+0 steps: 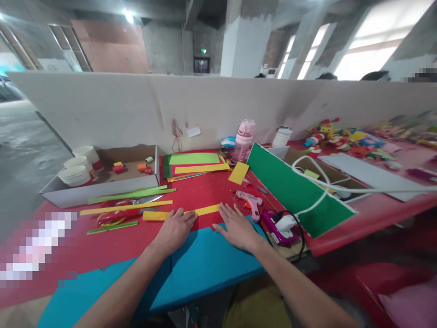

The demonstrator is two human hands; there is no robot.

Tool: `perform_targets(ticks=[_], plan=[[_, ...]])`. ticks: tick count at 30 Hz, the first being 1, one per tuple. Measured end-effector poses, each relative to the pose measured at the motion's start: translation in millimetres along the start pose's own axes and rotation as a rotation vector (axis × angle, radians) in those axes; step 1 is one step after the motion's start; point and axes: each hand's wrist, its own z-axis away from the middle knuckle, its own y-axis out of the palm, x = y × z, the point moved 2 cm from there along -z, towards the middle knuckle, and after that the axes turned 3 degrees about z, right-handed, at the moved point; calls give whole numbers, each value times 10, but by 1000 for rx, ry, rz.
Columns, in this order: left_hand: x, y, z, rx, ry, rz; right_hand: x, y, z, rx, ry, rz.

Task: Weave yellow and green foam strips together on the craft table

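A yellow paper strip (207, 210) lies across the red table covering, just beyond the blue board (205, 259). My left hand (177, 228) rests over the strip's middle, fingers bent and drawn together on it; the thumb is hidden. At the strip's right end, my right hand (237, 228) lies flat with its thumb apart, fingertips touching the paper. Left of my left hand are another yellow strip (128, 207), green strips (112, 228), scissors (145, 199) and a red-handled tool (118, 216). A pink glue gun (251, 202) lies beyond my right hand.
A purple power strip (278, 230) with a white plug sits right of my right hand. A green-sided box (293, 191) stands behind it, crossed by a white cable. Coloured sheets (194, 159), a pink bottle (244, 141) and a cardboard box (102, 187) with paper cups line the back.
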Motion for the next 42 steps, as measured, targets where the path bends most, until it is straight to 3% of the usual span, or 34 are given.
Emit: perform_targets(ticks=[4,6,8,10,12,13,14,16,18,20,23,26,28,33,42], plan=[[-24,-41,-14,-16,6,12,283,-45,-391,-119,-55,-292],[-60,-50,-30,-26,5,28,496,37,-641,-108,-103,-637],[-75,-58,-30,-34,0,43,683,169,-839,-75,-52,-952],[-31,-89,17,-40,36,87,823,286,-941,-63,-32,-1064],[118,-173,135,-101,45,189,916,355,-956,-31,-112,-979],[243,-234,220,-176,-18,259,945,373,-944,-8,-154,-893],[398,-296,321,-270,-143,332,965,382,-927,15,-191,-799],[740,-381,557,-448,-548,484,993,385,-896,52,-244,-624],[980,-354,740,-338,-780,679,1021,383,-880,64,-288,-485],[1087,-270,838,-201,-853,870,1054,388,-880,62,-319,-369],[1086,-141,865,-142,-857,1000,1097,411,-884,71,-335,-238],[1034,-88,844,-110,-850,968,1121,418,-877,67,-348,-174],[1001,-104,838,-69,-766,912,1120,407,-870,62,-353,-167],[956,-151,901,-56,-550,759,1059,347,-861,58,-351,-279],[942,-113,955,-19,-539,719,1003,346,-871,8,-367,-416]])
